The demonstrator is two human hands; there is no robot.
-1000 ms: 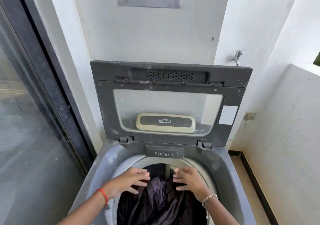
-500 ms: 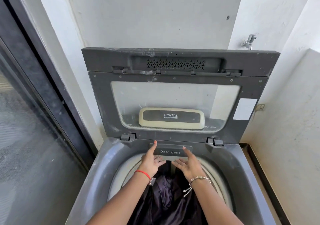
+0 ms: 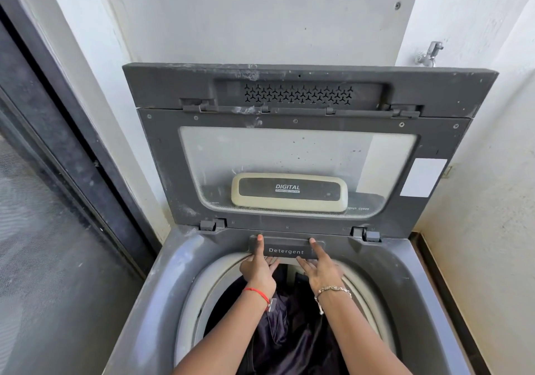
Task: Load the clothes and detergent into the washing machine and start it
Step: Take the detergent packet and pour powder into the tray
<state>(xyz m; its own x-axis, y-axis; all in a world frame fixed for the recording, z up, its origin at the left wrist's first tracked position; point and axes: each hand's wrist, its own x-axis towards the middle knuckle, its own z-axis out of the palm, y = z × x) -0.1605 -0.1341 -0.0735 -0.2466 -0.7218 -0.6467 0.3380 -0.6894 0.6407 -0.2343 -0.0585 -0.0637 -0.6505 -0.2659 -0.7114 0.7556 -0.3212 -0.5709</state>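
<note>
Red thread bracelet [image 3: 257, 291] on the left wrist, metal chain bracelet [image 3: 333, 289] on the right. Both forearms reach in over the open tub.

Left hand [image 3: 258, 269] holds the left end of the detergent drawer [image 3: 286, 251]: thumb up on its front face, fingers tucked under its lower edge. Right hand [image 3: 322, 272] holds the right end the same way, one digit lying up the front, the others reaching under the edge and straighter than the left's. Fingertips of both are hidden under the drawer.

Drawer is dark grey, labelled "Detergent", set in the middle of the back rim of the washing machine [image 3: 176, 262], just below the lid hinges. Cannot tell if it is pulled out at all.

Clothes [image 3: 289, 343] are dark, shiny fabric, bunched inside the drum under the forearms.

Lid [image 3: 162, 157] stands upright against the wall, clear window in its middle; a cream-framed panel reading "DIGITAL" [image 3: 289, 191] shows through it. White sticker [image 3: 422, 176] sits on the lid's right side.

Tap [image 3: 429, 53] is on the white wall, upper right. Dark-framed glass door [image 3: 43, 201] is at left, beside the machine.
</note>
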